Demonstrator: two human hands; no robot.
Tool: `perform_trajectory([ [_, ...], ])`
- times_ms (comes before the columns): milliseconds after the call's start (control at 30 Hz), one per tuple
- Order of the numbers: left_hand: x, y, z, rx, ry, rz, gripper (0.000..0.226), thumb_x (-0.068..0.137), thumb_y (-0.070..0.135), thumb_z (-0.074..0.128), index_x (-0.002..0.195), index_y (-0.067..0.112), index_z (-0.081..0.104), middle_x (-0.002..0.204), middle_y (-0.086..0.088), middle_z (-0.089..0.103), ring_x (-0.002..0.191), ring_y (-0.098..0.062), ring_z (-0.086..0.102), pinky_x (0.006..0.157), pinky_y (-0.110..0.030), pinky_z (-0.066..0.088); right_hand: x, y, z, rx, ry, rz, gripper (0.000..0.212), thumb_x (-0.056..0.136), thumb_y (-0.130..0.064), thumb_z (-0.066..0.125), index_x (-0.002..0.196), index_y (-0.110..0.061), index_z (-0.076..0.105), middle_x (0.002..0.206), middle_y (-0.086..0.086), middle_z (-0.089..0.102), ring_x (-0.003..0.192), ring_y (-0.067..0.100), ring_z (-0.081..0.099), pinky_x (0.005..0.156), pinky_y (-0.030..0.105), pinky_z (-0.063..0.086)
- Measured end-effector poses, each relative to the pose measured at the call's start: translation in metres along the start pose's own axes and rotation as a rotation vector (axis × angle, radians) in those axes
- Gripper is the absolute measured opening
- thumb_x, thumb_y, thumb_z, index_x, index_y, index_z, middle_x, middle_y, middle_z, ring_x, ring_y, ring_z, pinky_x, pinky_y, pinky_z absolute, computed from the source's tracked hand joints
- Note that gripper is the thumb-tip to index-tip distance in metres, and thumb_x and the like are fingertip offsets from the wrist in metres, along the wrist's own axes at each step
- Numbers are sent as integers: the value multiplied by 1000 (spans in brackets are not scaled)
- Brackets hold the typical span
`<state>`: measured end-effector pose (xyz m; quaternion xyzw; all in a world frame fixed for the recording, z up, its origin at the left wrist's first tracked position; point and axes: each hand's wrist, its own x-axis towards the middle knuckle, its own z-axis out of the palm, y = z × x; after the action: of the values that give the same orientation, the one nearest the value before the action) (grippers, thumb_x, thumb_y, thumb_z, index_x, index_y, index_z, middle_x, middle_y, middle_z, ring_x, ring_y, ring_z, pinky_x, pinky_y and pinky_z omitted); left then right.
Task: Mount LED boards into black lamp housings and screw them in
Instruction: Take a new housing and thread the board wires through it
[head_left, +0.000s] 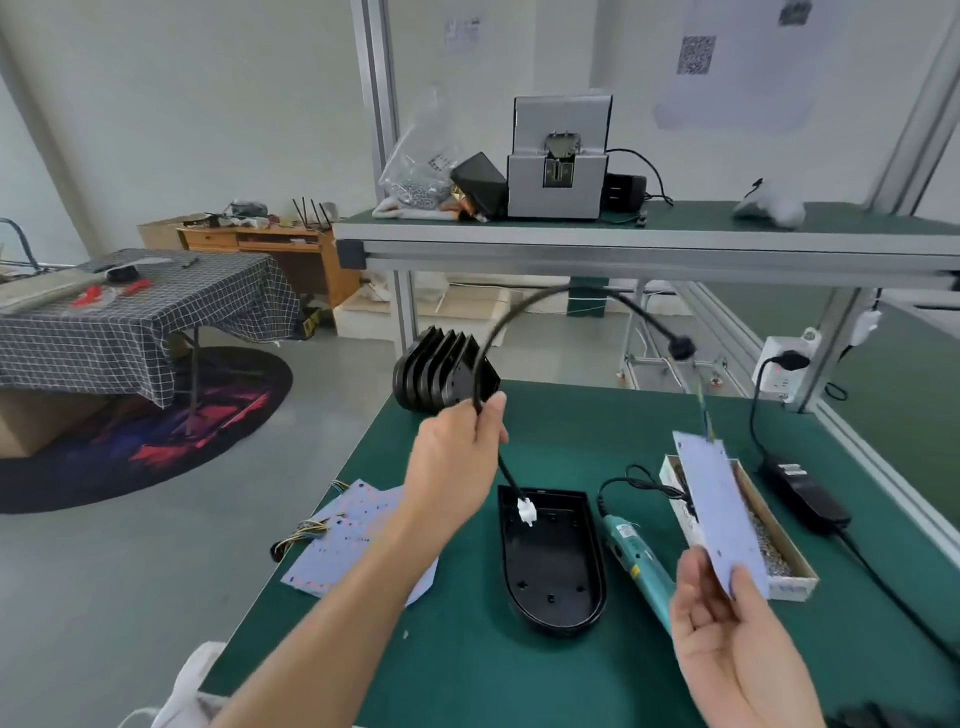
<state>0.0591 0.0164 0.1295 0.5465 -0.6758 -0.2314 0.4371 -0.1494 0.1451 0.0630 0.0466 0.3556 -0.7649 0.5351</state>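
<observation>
My left hand (457, 447) pinched a black cable (524, 306) between thumb and fingers, held up over the green table (467, 665). The cable arced high to the right of that hand and ended in a round black gland (681, 347); thin coloured wires ran from it down to the top of the LED board (719, 506). Below the left hand the cable's short end hung down with a white connector (526, 511), over the top of the black lamp housing (550, 556).

My right hand (727, 639) gripped the lower edge of the LED board, thumb on its face, board tilted upright. No print on it was readable from here.

The housing lay open side up on the table between the hands, flat end away from me, rounded end near. Just left of the right hand lay a teal electric screwdriver (636, 558); it carried a small label, too blurred to read. Behind the board sat a shallow box of screws (769, 540). Beyond the left hand stood a stack of black housings (441, 374). Left of the left forearm lay loose LED boards (353, 540) with wire tails.

On the shelf (623, 234) beyond the hands stood a grey screw feeder (558, 166). A QR code sheet (695, 54) hung on the wall; I could read no text.
</observation>
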Motion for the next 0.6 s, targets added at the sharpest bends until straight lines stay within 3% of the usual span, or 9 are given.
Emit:
perform_trajectory([
  [133, 3, -6, 22, 97, -26, 46, 50, 109, 45, 42, 75, 16, 63, 53, 6, 51, 52, -15, 51, 60, -34, 44, 11, 5, -15, 53, 67, -10, 28, 113, -26, 41, 98, -10, 58, 67, 0, 76, 58, 9, 74, 48, 16, 55],
  [367, 2, -4, 29, 159, -105, 84, 51, 109, 48, 42, 80, 12, 63, 62, -3, 59, 67, -35, 59, 72, -47, 54, 26, 2, -8, 135, 109, -11, 29, 114, -27, 41, 102, -6, 57, 68, 8, 76, 60, 15, 76, 55, 25, 62],
  [433, 2, 0, 30, 178, -110, 99, 54, 109, 49, 41, 83, 7, 63, 66, -10, 63, 71, -38, 61, 73, -50, 54, 28, 0, -7, 191, 119, 20, 31, 114, -28, 40, 102, -5, 57, 72, 11, 77, 64, 18, 77, 63, 25, 64],
  [500, 1, 2, 32, 186, -107, 118, 56, 108, 50, 41, 84, 4, 62, 69, -16, 64, 72, -41, 61, 72, -51, 53, 27, -3, -7, 227, 132, 43, 33, 113, -30, 42, 102, -3, 57, 90, 15, 76, 78, 21, 77, 81, 28, 63],
  [533, 0, 3, 33, 184, -106, 126, 57, 108, 50, 41, 83, 3, 62, 68, -17, 64, 72, -41, 60, 72, -52, 53, 25, -5, -8, 235, 116, 63, 33, 112, -31, 46, 103, -1, 58, 99, 17, 73, 84, 23, 76, 82, 30, 62],
  [600, 0, 5, 34, 193, -111, 134, 57, 108, 50, 42, 83, 3, 62, 68, -16, 63, 72, -41, 60, 72, -51, 53, 19, -5, -8, 221, 34, 144, 32, 102, -23, 61, 107, 8, 60, 105, 23, 74, 81, 27, 79, 63, 27, 63],
])
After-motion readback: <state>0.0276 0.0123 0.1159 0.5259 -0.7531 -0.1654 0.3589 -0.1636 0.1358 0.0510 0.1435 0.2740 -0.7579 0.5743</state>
